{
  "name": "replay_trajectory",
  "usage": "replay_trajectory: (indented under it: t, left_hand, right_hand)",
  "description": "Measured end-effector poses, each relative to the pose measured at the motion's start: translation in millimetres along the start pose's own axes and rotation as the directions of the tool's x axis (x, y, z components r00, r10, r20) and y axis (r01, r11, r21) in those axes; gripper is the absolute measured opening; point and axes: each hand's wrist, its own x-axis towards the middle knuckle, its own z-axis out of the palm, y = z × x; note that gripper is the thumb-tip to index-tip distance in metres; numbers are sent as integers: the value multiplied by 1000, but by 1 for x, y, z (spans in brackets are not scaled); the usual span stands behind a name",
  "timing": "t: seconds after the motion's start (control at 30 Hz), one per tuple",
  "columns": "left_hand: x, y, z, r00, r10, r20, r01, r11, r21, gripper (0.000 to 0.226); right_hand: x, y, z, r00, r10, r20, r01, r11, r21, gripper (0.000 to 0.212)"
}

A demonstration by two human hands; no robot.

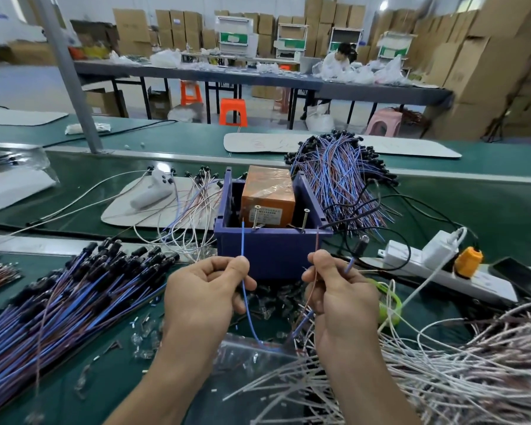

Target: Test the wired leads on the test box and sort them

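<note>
A purple test box (270,250) stands open-topped in the middle of the green bench, with an orange block (267,194) inside and two screws (256,217) sticking up at its front rim. My left hand (203,299) pinches a blue wire (243,240) whose tip points up near the left screw. My right hand (341,296) pinches a thin brown wire (317,240) rising toward the right screw. Both wires loop down between my hands.
A pile of blue-and-brown leads (68,299) lies at the left, another heap (337,176) behind the box at the right. White wires (442,372) spread at the lower right. A white power strip (436,268) with an orange plug sits to the right. A clear bag (252,354) lies below my hands.
</note>
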Motion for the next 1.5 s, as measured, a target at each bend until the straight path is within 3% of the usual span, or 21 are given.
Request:
replay_trajectory:
  t: [0.4,0.6,0.77,1.5]
  left_hand:
    - [2,-3,4,1000,4,12,-4,999,-43,24]
    - [3,-5,3,1000,10,21,-8,998,-62,24]
    - [4,-5,3,1000,14,23,-12,997,-81,25]
    - [5,-4,3,1000,4,20,-4,999,-41,26]
  right_hand:
    - [6,1,1,999,2,-41,-1,1000,14,34]
    - [8,0,3,999,2,-43,-2,1000,8,27]
    - [11,2,3,999,-14,-38,14,1000,0,38]
    - [12,7,4,999,-35,9,35,999,-23,23]
